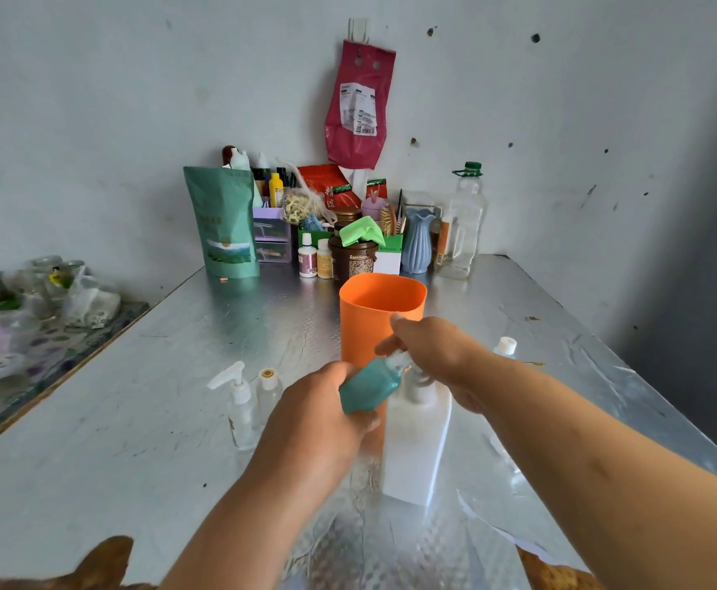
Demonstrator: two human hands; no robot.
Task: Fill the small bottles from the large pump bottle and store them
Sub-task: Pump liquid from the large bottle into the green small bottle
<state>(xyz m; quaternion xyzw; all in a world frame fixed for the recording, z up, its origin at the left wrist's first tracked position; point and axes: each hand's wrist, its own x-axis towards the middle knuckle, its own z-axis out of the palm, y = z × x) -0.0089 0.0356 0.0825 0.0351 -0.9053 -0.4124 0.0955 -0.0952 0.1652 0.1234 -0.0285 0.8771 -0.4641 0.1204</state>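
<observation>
Head view: left hand [318, 415] fingers clamped round teal bottle [369, 387], tilted, neck at pump spout. Right hand [437, 355] fingers curled over head of white pump bottle [412, 445], upright on table [135, 419], in front of orange cup [380, 317].

Your small bottle [369, 387] is solid teal, and the pump bottle [414, 445] is plain white. The cup [380, 317] is flat bright orange, no print. Your bench [156, 398] is shiny silver with a fine embossed pattern. You've also got a green pouch [225, 227] with a landscape print, a pale blue ribbed vase [417, 244], a dark brown tub [352, 261], a lime-green cloth [361, 234], and a magenta bag [359, 108] with a white label on the scuffed grey-white wall [135, 100].
</observation>
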